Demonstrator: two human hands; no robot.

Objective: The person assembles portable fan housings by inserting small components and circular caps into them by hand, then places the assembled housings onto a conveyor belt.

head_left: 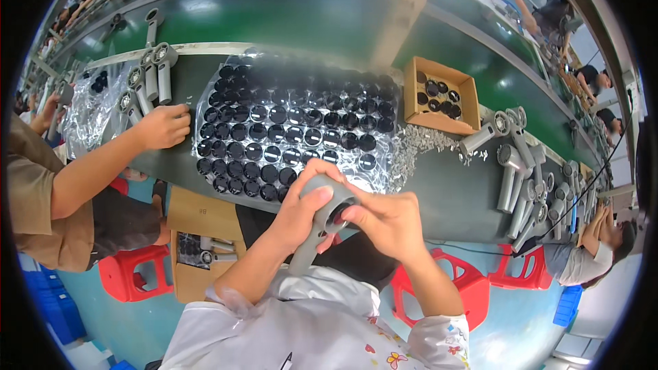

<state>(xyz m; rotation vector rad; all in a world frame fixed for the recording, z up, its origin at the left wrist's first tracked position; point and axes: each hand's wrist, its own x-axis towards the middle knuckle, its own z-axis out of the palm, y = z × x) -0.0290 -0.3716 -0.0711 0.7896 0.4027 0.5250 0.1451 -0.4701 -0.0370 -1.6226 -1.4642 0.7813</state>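
In front of my chest I hold a grey hair-dryer-shaped housing (322,214), tilted, with its handle pointing down. My left hand (299,216) is closed round its round head, the thumb lying along the top. My right hand (385,223) grips the open end of the head, and its thumb presses at the dark opening. Whether a small part sits under that thumb, I cannot make out. Just beyond my hands, a clear plastic tray (375,177) carries rows of black round caps (274,134).
Right of the tray lie a pile of small pale pieces (419,147), a cardboard box (455,123) of black round parts and several grey housings (508,177). At left, a co-worker's hand (164,127) rests near more housings (163,72). Red stools (473,288) and an open carton (188,281) stand below.
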